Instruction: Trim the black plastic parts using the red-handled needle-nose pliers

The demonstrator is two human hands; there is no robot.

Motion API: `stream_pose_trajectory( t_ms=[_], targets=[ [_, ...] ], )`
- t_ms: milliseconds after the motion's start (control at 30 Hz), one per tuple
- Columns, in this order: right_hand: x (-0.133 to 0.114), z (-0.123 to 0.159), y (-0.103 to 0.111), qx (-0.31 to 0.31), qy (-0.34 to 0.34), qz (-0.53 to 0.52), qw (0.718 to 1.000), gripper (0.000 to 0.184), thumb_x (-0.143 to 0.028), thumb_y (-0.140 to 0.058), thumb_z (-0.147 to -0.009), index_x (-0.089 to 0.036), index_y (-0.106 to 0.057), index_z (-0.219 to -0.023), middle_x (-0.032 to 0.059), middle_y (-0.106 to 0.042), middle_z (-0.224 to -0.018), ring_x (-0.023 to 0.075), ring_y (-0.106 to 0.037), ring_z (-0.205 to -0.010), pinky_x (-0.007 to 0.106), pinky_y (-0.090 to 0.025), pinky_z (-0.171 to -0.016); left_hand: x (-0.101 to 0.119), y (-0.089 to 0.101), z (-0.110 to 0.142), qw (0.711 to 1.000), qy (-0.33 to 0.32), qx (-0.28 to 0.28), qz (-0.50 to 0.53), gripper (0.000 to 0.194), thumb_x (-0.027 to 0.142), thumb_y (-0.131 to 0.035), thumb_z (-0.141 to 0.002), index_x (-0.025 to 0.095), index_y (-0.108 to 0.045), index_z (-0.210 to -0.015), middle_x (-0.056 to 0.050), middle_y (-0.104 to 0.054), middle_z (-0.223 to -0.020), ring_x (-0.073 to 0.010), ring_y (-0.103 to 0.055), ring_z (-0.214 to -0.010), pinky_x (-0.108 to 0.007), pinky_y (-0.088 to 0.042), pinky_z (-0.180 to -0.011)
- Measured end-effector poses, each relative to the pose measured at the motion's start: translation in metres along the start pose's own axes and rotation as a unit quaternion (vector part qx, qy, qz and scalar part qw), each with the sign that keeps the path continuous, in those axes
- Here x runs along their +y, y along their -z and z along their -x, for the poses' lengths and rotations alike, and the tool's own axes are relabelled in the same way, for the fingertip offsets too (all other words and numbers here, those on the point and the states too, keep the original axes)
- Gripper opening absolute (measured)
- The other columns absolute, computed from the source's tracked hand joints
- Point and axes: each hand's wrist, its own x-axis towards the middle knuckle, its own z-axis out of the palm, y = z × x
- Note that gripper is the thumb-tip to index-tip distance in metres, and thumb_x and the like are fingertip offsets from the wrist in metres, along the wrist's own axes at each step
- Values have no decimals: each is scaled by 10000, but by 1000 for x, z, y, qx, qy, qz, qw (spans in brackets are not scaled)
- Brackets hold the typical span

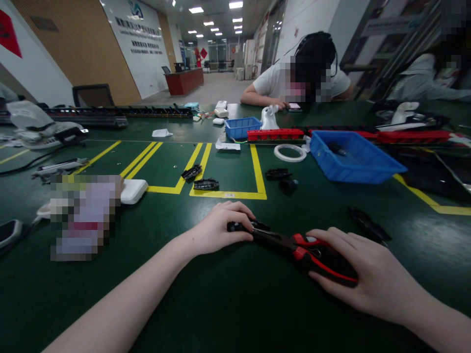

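Here, the right hand (371,274), closed round red-and-black pliers (300,253), lies apart from the left hand (217,228); the pliers' long axis slants forward and leftward between them; at the tips, a small black part (235,227) lies roughly crosswise, pinched by the left hand.
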Motion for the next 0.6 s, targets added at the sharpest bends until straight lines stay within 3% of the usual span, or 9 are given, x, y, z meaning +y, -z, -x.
stream_pose_trajectory(
  t_ms=[167, 400, 600],
  targets=[
    [6, -1, 2, -12, 3, -10, 1000, 535, -456, -690, -755, -264, -567, -1240, 55, -720, -988, 222, -681, -719, 352, -554, -607, -1, 1, 0, 1000, -9, -8, -7, 75, 237, -710, -878, 205, -703, -945, -29, -646, -1152, -200, -594, -1095, -357, -426, -968],
    [10, 0, 4, -15, 6, -14, 1000, 542, -449, -685, -756, -256, -555, -1245, 62, -712, -981, 230, -680, -736, 368, -553, -629, 5, -2, 2, 998, 44, 3, -53, 402, 299, -753, -842, 217, -570, -1190, -30, -651, -1180, -216, -572, -1110, -368, -427, -954],
    [1, -1, 5, -16, -26, -36, 999, 478, -464, -653, -783, -261, -578, -1208, 62, -708, -963, 229, -667, -736, 376, -537, -652, 10, -4, 2, 992, 37, -47, -112, 452, 387, -694, -888, 239, -542, -1287, -56, -604, -1220, -235, -560, -1112, -376, -446, -925]
  ],
)
